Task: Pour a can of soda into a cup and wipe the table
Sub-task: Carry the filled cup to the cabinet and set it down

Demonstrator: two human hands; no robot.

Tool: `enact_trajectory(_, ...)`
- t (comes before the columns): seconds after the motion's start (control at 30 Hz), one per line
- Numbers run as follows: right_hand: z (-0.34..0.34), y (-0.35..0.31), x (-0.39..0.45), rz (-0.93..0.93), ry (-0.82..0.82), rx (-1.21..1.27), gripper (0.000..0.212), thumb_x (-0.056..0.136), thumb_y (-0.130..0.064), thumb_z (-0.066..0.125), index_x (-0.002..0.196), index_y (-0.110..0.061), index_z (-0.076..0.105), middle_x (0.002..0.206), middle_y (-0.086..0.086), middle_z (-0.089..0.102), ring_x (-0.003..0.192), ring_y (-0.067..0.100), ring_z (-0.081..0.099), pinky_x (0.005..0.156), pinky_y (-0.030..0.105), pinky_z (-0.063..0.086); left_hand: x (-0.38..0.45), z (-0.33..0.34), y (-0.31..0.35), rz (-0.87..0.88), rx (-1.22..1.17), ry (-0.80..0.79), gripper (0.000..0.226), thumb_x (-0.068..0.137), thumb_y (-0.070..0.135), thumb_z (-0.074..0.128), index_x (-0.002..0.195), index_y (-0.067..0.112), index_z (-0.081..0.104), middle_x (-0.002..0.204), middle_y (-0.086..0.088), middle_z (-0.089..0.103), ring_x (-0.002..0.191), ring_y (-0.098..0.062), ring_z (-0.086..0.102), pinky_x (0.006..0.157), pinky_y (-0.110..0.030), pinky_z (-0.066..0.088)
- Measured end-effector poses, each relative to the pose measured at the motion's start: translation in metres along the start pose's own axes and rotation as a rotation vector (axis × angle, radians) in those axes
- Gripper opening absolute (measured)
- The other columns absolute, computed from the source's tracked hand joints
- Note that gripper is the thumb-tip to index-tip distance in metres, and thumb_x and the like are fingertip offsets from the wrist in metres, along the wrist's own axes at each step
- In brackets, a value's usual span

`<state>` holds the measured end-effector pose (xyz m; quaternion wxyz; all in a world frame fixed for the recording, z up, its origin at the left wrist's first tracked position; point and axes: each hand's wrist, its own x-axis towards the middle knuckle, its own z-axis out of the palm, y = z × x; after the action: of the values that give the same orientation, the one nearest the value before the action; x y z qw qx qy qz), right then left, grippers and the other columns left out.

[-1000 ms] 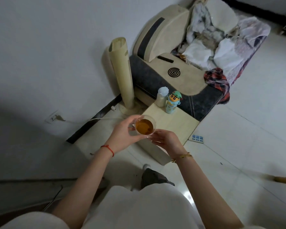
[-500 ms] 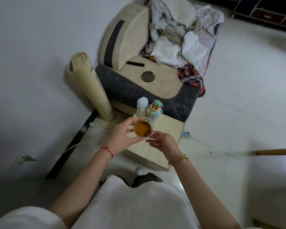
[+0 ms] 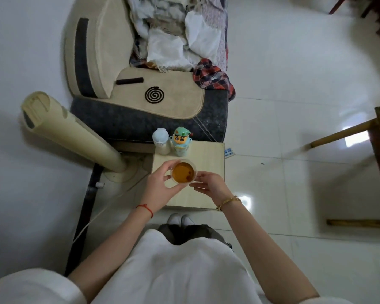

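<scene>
A clear cup [image 3: 183,173] filled with amber soda hangs above the small pale wooden table [image 3: 208,159]. My left hand [image 3: 160,187] grips the cup from its left side, thumb and fingers curled round the wall. My right hand [image 3: 211,185] is just right of the cup, its fingertips at the rim; I cannot tell if they touch. No can and no cloth show in the head view.
On the table's far left corner stand a white-capped bottle [image 3: 161,141] and a cartoon-figure bottle [image 3: 181,141]. Behind is a beige and grey armchair [image 3: 140,106] piled with laundry. A cream tower fan [image 3: 70,132] leans at left. A wooden table leg [image 3: 342,132] is at right.
The view has swung so the table now lies straight ahead below me. The cup stays held in my left hand, and my right hand has come closer to its rim.
</scene>
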<state>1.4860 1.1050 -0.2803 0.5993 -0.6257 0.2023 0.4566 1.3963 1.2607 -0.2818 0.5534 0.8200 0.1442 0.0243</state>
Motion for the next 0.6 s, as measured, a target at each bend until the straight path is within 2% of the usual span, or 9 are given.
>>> enact_trajectory(0.1, 0.006, 0.004, 0.01, 0.022, 0.041, 0.051, 0.038, 0.098, 0.004, 0.033, 0.128, 0.005, 0.058, 0.111, 0.019, 0.067, 0.102, 0.029, 0.065, 0.1, 0.039, 0.051, 0.01, -0.001, -0.009, 0.001, 0.006, -0.028, 0.061, 0.076, 0.024, 0.084, 0.13, 0.026, 0.057, 0.126, 0.017, 0.061, 0.121, -0.002, 0.054, 0.094, -0.014, 0.049)
enact_trajectory(0.2, 0.01, 0.009, 0.023, 0.028, 0.078, 0.062, 0.039, 0.098, 0.004, 0.034, 0.126, 0.005, 0.059, 0.116, 0.022, 0.067, 0.102, 0.029, 0.065, 0.102, 0.04, 0.051, 0.02, -0.001, -0.023, -0.006, 0.009, -0.067, 0.061, 0.076, 0.026, 0.083, 0.13, 0.027, 0.056, 0.127, 0.016, 0.061, 0.121, 0.001, 0.054, 0.094, -0.013, 0.049)
enact_trajectory(0.33, 0.014, 0.015, 0.047, 0.04, 0.115, 0.1, 0.033, 0.097, 0.004, 0.035, 0.113, 0.0, 0.063, 0.111, 0.02, 0.068, 0.1, 0.029, 0.065, 0.102, 0.041, 0.051, 0.035, 0.003, -0.046, -0.036, -0.018, -0.09, 0.061, 0.076, 0.025, 0.084, 0.13, 0.027, 0.056, 0.127, 0.016, 0.061, 0.121, 0.004, 0.052, 0.093, -0.01, 0.047)
enact_trajectory(0.47, 0.014, 0.025, 0.078, 0.073, 0.134, 0.173, 0.034, 0.099, 0.002, 0.034, 0.093, -0.008, 0.065, 0.093, 0.009, 0.07, 0.09, 0.025, 0.068, 0.091, 0.037, 0.055, 0.052, 0.013, -0.077, -0.06, -0.035, -0.086, 0.061, 0.076, 0.025, 0.084, 0.131, 0.028, 0.056, 0.127, 0.019, 0.059, 0.121, 0.008, 0.05, 0.092, -0.008, 0.047)
enact_trajectory(0.6, 0.007, 0.042, 0.119, 0.094, 0.142, 0.199, 0.034, 0.098, 0.0, 0.034, 0.092, -0.01, 0.066, 0.092, 0.008, 0.07, 0.085, 0.022, 0.068, 0.078, 0.03, 0.056, 0.068, 0.031, -0.116, -0.098, -0.069, -0.092, 0.062, 0.074, 0.028, 0.085, 0.129, 0.032, 0.056, 0.124, 0.027, 0.057, 0.119, 0.013, 0.049, 0.089, -0.004, 0.045)
